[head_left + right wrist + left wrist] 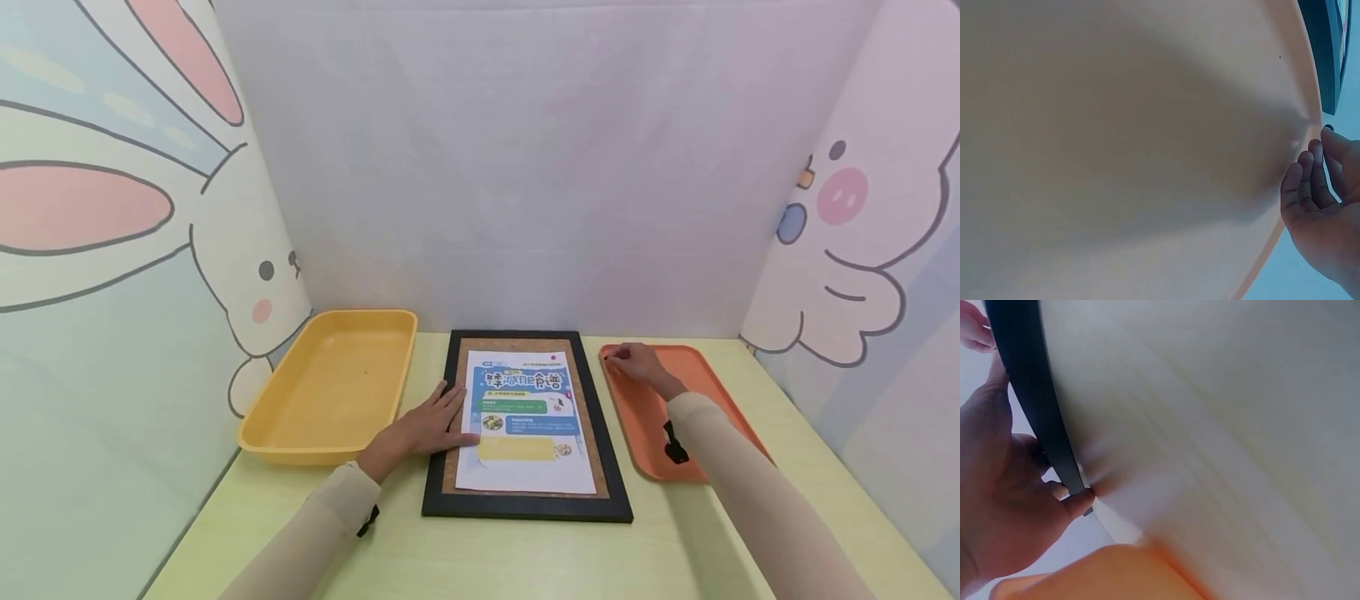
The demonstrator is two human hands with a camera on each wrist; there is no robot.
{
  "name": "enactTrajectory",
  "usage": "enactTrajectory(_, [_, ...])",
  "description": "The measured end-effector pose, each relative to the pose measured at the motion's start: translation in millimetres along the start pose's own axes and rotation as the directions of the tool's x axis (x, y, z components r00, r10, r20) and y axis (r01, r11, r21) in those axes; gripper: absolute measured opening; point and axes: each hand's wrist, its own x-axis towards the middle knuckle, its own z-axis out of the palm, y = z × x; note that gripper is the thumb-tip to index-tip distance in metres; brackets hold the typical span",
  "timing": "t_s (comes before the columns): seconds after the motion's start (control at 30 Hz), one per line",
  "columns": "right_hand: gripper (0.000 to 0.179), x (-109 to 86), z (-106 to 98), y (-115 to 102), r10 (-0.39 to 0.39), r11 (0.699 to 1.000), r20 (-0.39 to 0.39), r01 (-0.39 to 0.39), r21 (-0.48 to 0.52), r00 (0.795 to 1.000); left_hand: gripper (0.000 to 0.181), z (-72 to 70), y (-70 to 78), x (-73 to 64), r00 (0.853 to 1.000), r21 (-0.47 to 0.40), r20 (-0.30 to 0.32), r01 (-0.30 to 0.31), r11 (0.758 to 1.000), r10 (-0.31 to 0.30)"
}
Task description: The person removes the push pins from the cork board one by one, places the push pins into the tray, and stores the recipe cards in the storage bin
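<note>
A black-framed cork board [527, 505] lies flat on the table with a printed poster [525, 479] on it. My left hand [433, 423] rests across the board's left edge, fingers spread, the thumb reaching onto the poster. In the left wrist view, the fingertips of that left hand [1016, 481] are at the black frame [1038, 394]. Over the far left corner of an orange tray [645, 433], my right hand [639, 363] pinches a small black thing [1329, 127] between thumb and fingertip; its kind cannot be told. The other fingers of the right hand [1322, 194] are bent.
A deep yellow tray [330, 455] stands left of the board. The pale table [480, 558] ends at a white back wall [540, 167], with cartoon-printed panels on both sides. A pink dot [553, 357] shows near the poster's top right corner.
</note>
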Motion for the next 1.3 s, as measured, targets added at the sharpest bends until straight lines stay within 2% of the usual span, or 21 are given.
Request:
enactTrajectory(0.33, [0.030,-7.5,-2.1,4.8,0.033,0.996,-0.024,-0.031,0.082,0.999,0.107,0.5,2.1,-0.8,1.000,0.010,0.005,0.014,1.000,-0.014])
enactTrajectory(0.63, [0.033,-7.3,-1.1,12.5,0.081,0.988,0.006,-0.081,0.134,0.997,0.107,3.3,0.0,-0.6,1.000,0.005,0.013,0.015,1.000,-0.016])
enactTrajectory(1.07, [0.037,-3.3,3.8,18.1,0.098,0.987,-0.013,-0.096,0.132,0.995,0.108,-0.6,2.6,0.2,0.999,0.018,0.032,0.022,1.000,-0.023])
enactTrajectory(1.3, [0.038,-4.6,2.7,16.5,0.112,0.981,-0.002,-0.110,0.160,0.994,0.107,-0.5,-0.9,3.4,1.000,0.021,0.021,-0.007,1.000,0.006])
